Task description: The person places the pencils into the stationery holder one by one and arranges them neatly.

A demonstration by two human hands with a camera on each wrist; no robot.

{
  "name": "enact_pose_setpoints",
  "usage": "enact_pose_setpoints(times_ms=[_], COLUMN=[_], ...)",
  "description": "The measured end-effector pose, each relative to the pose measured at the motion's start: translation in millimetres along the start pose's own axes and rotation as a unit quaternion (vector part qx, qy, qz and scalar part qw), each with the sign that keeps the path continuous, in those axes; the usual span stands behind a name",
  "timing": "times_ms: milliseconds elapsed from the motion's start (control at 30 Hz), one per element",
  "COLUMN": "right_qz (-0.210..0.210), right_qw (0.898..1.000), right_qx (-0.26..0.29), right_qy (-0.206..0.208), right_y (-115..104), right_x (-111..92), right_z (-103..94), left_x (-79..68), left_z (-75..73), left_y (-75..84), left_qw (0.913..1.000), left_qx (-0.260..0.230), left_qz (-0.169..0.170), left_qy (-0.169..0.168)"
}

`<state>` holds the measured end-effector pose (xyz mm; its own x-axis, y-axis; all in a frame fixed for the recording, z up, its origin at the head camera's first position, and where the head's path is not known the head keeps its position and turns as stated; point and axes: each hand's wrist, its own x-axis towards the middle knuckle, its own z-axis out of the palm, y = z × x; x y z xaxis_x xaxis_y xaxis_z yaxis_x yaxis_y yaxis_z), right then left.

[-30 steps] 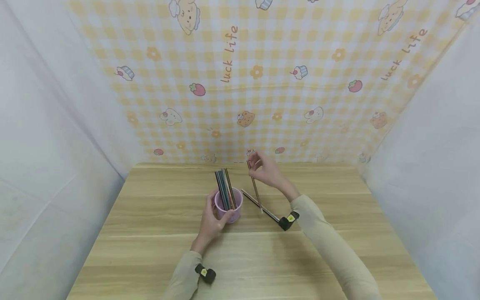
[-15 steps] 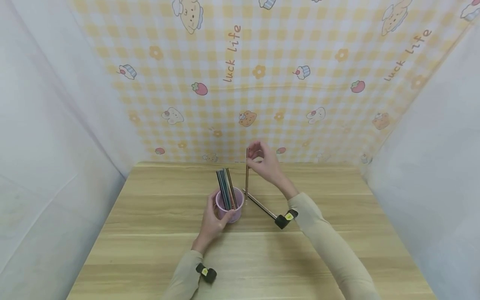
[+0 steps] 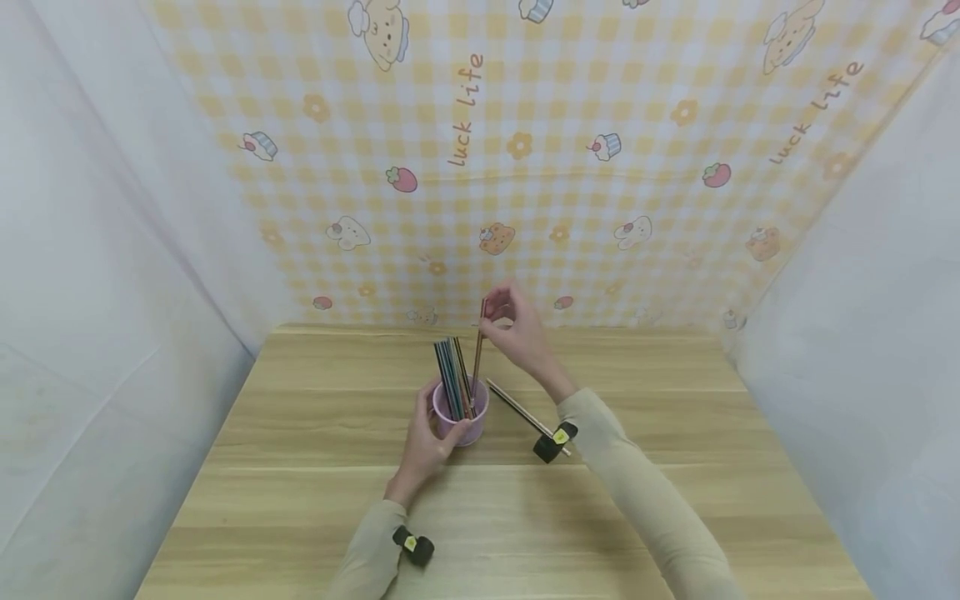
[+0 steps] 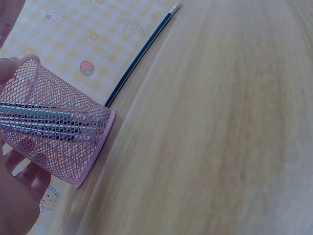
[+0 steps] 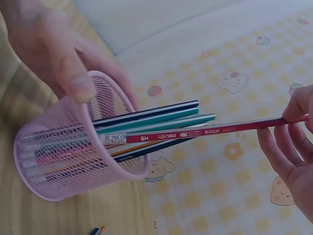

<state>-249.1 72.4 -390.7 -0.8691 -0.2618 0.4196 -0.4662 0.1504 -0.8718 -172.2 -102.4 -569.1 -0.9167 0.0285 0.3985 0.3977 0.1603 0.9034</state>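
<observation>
A pink mesh pencil cup [image 3: 469,431] stands on the wooden table, with several pencils [image 5: 166,113] leaning inside, some green and some dark. My left hand [image 3: 426,446] grips the cup from its left side, thumb near the rim in front. Between thumb and fingertips, my right hand [image 3: 519,332] pinches a red pencil [image 5: 195,132] near its upper end. This pencil slants down with its eraser end at the cup's mouth, beside the other pencils. In the left wrist view, the cup's mesh [image 4: 63,117] shows the pencils' lower ends through it.
To the right of the cup, loose pencils [image 3: 517,407] lie on the table, partly covered by the right wrist's camera [image 3: 553,444]. One dark pencil [image 4: 142,54] shows its white eraser. A yellow checked cloth [image 3: 570,192] hangs behind the table, and pale sheets flank both sides.
My right hand has lifted and moved left with the red pencil, bringing its lower end from above the loose pencils to the cup's mouth. My left hand keeps its grip on the cup.
</observation>
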Motion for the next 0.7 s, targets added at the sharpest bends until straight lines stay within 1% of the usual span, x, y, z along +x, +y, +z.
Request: enact_pose_setpoints(times_ms=[100,133,200,333,367,533,700], right_qz=[0.006,0.009,0.013,0.017,0.016,0.011,-0.002], right_qw=[1.0,1.0,1.0,0.999,0.999,0.999,0.998], right_qx=[0.011,0.012,0.01,-0.007,-0.011,-0.03,-0.048], right_qy=[-0.012,-0.016,-0.024,-0.027,-0.026,-0.023,-0.027], right_y=[7,13,26,52,54,61,69], right_x=[-2,-1,-1,1,1,-3,-7], right_z=[6.6,9.1,13.6,21.3,22.6,27.3,31.8], left_x=[0.3,0.3,0.0,-0.6,-0.6,-0.7,-0.8], left_z=[-3.1,-4.2,-4.2,-0.5,0.2,-0.4,-0.3], left_y=[17.0,21.0,17.3,-6.3,-11.5,-11.6,-8.9], left_qw=[0.9999,0.9999,0.9999,1.0,1.0,1.0,0.9998], left_qx=[0.003,0.004,0.003,0.006,0.008,0.006,0.004], left_qz=[0.004,0.003,0.002,0.005,0.005,-0.004,-0.018], left_qy=[-0.009,-0.012,-0.011,0.001,0.003,0.001,-0.001])
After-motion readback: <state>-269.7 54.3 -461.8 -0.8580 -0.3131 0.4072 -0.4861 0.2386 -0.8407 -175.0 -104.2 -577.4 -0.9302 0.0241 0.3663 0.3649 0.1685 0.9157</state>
